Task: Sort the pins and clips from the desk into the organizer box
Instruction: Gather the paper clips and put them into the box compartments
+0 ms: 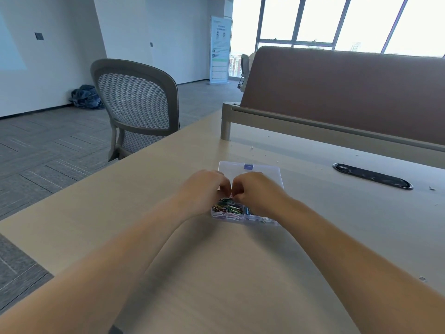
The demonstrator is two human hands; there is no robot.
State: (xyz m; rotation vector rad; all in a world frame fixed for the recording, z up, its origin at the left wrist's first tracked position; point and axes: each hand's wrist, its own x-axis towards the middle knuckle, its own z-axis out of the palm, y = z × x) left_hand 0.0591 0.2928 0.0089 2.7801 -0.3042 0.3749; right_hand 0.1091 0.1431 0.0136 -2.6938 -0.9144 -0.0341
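Two bare hands meet at the centre of the frame over an open, clear plastic organizer box point(231, 218) that sits on a pale wooden desk point(216, 273). The left hand point(207, 186) and right hand point(255, 189) have their fingers curled inward, fingertips almost touching each other. They seem to work at something tiny between them, but whether either hand actually pinches a clip cannot be told. The box's lid point(261, 169) lies folded back toward the upper part of the frame, with a purple latch point(248, 166) on its far edge. Coloured paper clips point(227, 206) fill the compartment at the box's lower left; the other compartments are mostly hidden under the right wrist. Such clips are likely very light, thin, springy wire that is smooth and tangles easily, so each is best pinched flat across its loops between thumb and forefinger. The box looks light and thin-walled and may slide if pushed. Small pale specks point(252, 147) dot the desk toward the right, too small to identify. A mesh chair point(137, 104) stands at upper left, and a brown partition point(337, 92) at upper right.
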